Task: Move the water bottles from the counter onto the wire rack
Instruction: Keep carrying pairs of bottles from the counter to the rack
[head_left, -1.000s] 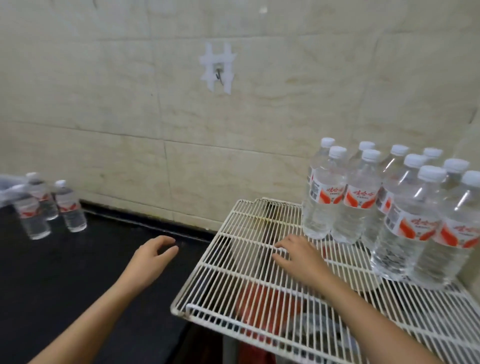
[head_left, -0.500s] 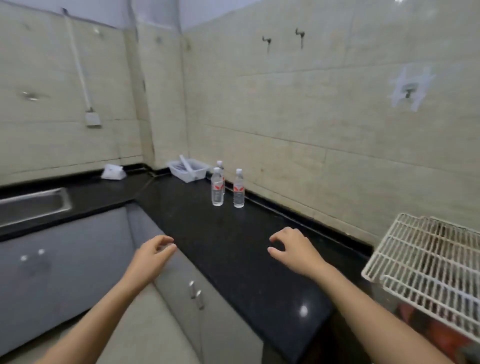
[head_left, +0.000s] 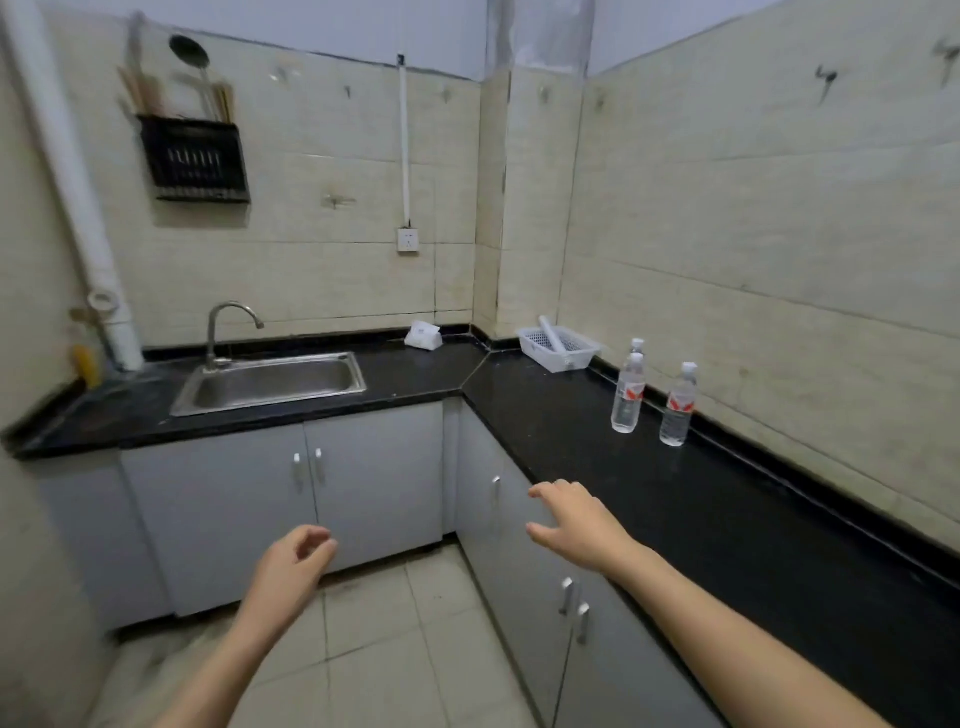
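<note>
Three clear water bottles with red-and-white labels stand on the black counter (head_left: 727, 509) near the right wall: one in front (head_left: 627, 395), one partly hidden right behind it (head_left: 637, 345), and one to the right (head_left: 678, 405). My right hand (head_left: 576, 522) hovers over the counter's front edge, well short of the bottles, fingers spread and empty. My left hand (head_left: 293, 564) hangs lower over the floor, fingers loosely curled, holding nothing. The wire rack is out of view.
A white plastic basket (head_left: 560, 347) sits in the counter's corner past the bottles. A steel sink (head_left: 270, 382) with a tap lies on the left counter run, a white packet (head_left: 423, 335) beside the corner. Grey cabinet doors (head_left: 374, 483) line the front below; tiled floor lies between.
The view has swung left, away from the wire rack and its bottles, which have left the frame. My right hand came off the rack and now hovers over the counter edge.
</note>
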